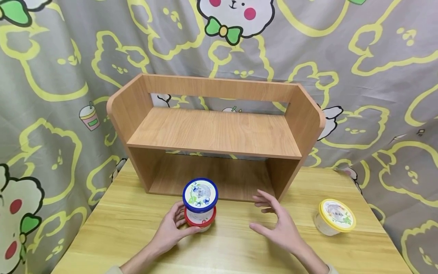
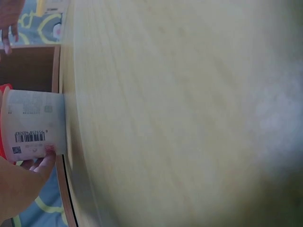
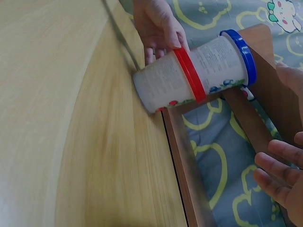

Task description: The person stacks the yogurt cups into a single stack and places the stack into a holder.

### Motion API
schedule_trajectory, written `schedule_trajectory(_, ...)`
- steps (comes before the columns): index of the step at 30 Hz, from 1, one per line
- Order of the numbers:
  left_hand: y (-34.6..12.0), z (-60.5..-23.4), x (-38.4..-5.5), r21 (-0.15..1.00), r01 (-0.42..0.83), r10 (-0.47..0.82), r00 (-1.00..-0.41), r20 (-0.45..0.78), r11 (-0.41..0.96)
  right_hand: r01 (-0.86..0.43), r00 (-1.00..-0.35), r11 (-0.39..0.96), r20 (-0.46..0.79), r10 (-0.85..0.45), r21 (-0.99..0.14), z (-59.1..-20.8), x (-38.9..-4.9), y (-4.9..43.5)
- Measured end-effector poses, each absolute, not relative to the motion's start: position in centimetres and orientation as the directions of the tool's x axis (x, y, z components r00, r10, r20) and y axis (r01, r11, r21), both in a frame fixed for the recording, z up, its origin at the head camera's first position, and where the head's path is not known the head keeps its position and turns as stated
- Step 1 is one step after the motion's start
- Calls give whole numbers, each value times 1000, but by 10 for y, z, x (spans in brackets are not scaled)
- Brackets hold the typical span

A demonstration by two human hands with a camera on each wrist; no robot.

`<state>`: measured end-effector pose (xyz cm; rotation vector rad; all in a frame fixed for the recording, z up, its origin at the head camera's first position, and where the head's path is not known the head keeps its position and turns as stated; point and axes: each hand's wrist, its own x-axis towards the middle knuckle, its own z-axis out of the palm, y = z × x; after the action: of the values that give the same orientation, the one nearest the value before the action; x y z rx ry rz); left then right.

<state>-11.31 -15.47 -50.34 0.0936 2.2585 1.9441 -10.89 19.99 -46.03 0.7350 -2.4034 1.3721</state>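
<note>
A tub with a blue lid [image 1: 200,195] is stacked on a tub with a red lid [image 1: 202,220], in front of the wooden shelf. My left hand [image 1: 172,228] grips the lower, red-lidded tub from the left, thumb in front and fingers curled at its side. The left wrist view shows the barcode side of this white tub [image 2: 33,125] with the thumb against it. To the right of the stack, my right hand [image 1: 278,226] is held apart with fingers spread, touching nothing. A yellow-lidded tub [image 1: 337,216] stands alone on the table, right of that hand.
A two-tier wooden shelf [image 1: 215,131] stands at the back of the wood-grain table [image 1: 113,228], with nothing on its upper board. Behind it and on both sides hangs a grey curtain [image 1: 113,49] with cartoon figures.
</note>
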Motion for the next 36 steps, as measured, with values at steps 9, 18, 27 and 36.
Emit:
schedule_trajectory(9,-155,-504,-112,987,-46,154,-986,-70,156,-552,-829,489,508,-235,-675,-459,-98,230)
schedule_trajectory(18,-155,-504,-112,988,-46,152,-986,-69,150,-539,-831,537,515,-211,-649,-454,-85,260)
schedule_trajectory(27,-156,-503,-113,986,-43,166,-984,-70,162,-536,-825,570,531,-195,-623,-443,-75,286)
schedule_trajectory(36,-155,-504,-114,984,-50,155,-985,-77,171,-507,-836,601,523,-168,-618,-438,-69,314)
